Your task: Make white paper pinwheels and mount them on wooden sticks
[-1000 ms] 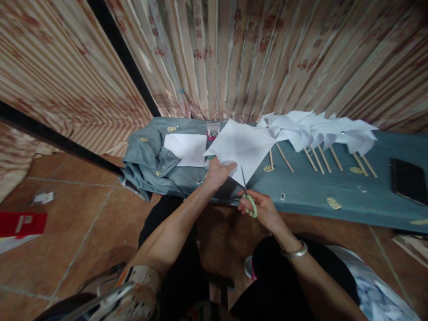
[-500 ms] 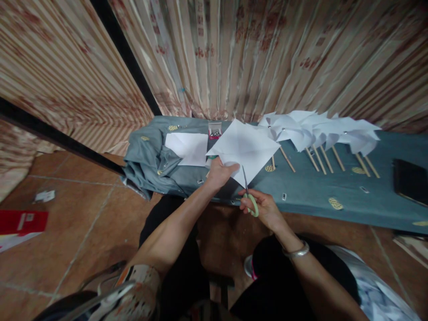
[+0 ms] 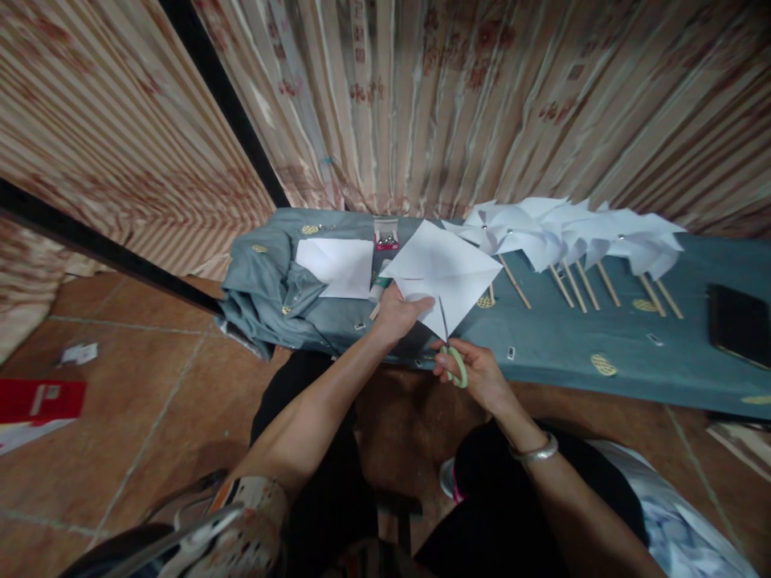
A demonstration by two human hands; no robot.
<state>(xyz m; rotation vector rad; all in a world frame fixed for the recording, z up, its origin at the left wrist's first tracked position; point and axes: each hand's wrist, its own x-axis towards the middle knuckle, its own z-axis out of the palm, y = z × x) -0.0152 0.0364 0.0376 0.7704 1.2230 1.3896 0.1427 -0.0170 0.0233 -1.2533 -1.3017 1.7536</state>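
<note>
A square sheet of white paper [image 3: 449,261], turned corner-down, is held at its lower left by my left hand [image 3: 398,313], thumb on top and the other fingers underneath. One slit shows along the left part of the sheet. My right hand [image 3: 473,368] grips scissors [image 3: 456,365] with light green handles, below the sheet. Their blade lies over the paper's lower corner, pointing up toward its middle. Left of the sheet lie a stack of white paper [image 3: 340,269] and a small box of metal pins [image 3: 386,234]. Beside the box is a partly covered green and white tube [image 3: 379,282].
Several white paper pinwheels [image 3: 542,229] on wooden sticks lie along the back right of the table with a grey-green cloth [image 3: 560,345]. A black phone-like object [image 3: 740,325] rests at the right end. Behind stands a patterned curtain [image 3: 422,104], with a dark pole [image 3: 229,104] at left.
The sheet has shifted slightly down and tilted in my left hand, showing more of the tube beside it. The scissors stay at its lower corner, almost in the same place.
</note>
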